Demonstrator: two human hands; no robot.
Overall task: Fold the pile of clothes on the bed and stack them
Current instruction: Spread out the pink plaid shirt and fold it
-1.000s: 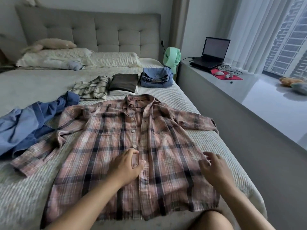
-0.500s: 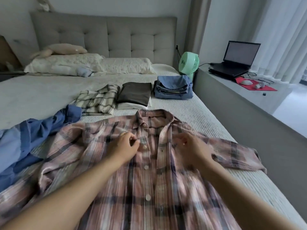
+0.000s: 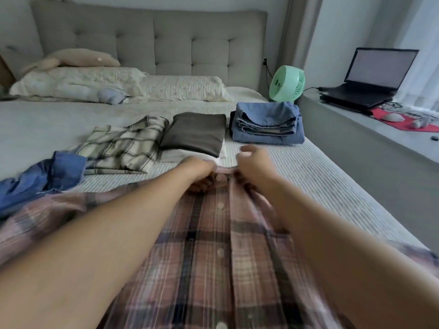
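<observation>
Pink plaid shirt lies face-up on bed, long axis running from you toward headboard. Your left hand and right hand reach collar at far end; both blurred, grips not discernible.

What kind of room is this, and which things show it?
Most likely a bedroom in a home. There is a wide bed with a tufted grey headboard and pillows, and a laptop stands on the ledge beside it.
</observation>
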